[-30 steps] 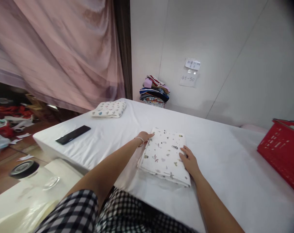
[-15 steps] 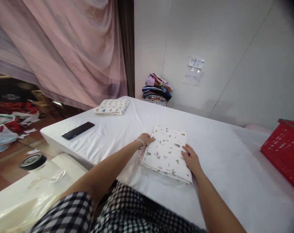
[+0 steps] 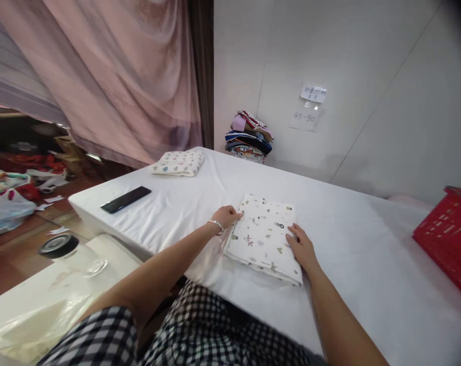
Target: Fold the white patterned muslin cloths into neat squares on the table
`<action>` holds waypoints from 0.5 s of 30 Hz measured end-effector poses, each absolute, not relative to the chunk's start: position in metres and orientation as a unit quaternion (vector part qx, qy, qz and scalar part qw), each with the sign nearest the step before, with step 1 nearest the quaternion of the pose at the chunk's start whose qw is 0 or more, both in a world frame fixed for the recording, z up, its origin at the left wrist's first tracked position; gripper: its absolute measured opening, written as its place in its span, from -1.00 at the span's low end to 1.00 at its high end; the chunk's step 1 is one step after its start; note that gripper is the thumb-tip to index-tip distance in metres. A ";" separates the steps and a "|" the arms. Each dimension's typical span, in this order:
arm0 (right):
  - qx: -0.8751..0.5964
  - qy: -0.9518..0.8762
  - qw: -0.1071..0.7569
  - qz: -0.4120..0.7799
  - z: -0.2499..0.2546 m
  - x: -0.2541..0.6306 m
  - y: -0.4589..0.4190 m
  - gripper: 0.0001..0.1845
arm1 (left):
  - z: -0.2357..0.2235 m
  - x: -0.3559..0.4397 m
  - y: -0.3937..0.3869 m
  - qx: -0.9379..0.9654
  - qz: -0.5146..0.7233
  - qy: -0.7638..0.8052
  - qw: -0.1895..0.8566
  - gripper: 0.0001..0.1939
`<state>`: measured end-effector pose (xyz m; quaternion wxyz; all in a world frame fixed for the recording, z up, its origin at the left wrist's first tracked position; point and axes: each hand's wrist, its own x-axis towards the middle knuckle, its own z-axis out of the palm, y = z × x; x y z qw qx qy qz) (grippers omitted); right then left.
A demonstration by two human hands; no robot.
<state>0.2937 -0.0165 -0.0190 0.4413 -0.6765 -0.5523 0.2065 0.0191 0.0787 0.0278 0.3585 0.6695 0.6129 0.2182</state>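
Observation:
A folded white cloth with small printed shapes [image 3: 263,236] lies on the white-covered table [image 3: 348,244] in front of me. My left hand [image 3: 226,216], with a bracelet on the wrist, rests against the cloth's left edge, fingers stretched toward it. My right hand [image 3: 301,246] lies flat on the cloth's right edge with its fingers extended. Neither hand grips anything.
A second folded printed cloth [image 3: 179,162] lies at the table's far left corner, with a black remote-like bar [image 3: 126,199] nearer. A stack of folded clothes [image 3: 249,137] stands by the wall. A red basket [image 3: 449,236] is at the right. A glass jar [image 3: 68,254] stands lower left.
Both hands stay on the cloth's edges. My view has shifted slightly, so the table and things appear a bit further right and up.

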 end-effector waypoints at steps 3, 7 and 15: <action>-0.676 -0.553 0.440 0.208 -0.019 0.294 -0.016 -0.60 | 0.028 0.018 0.069 0.700 0.209 0.595 0.337 -0.68; -0.677 -0.549 0.441 0.214 -0.023 0.296 -0.014 -0.60 | 0.034 0.020 0.062 0.713 0.228 0.614 0.250 -0.75; -0.677 -0.543 0.445 0.220 -0.021 0.295 -0.016 -0.60 | 0.039 0.025 0.060 0.720 0.166 0.617 0.271 -0.80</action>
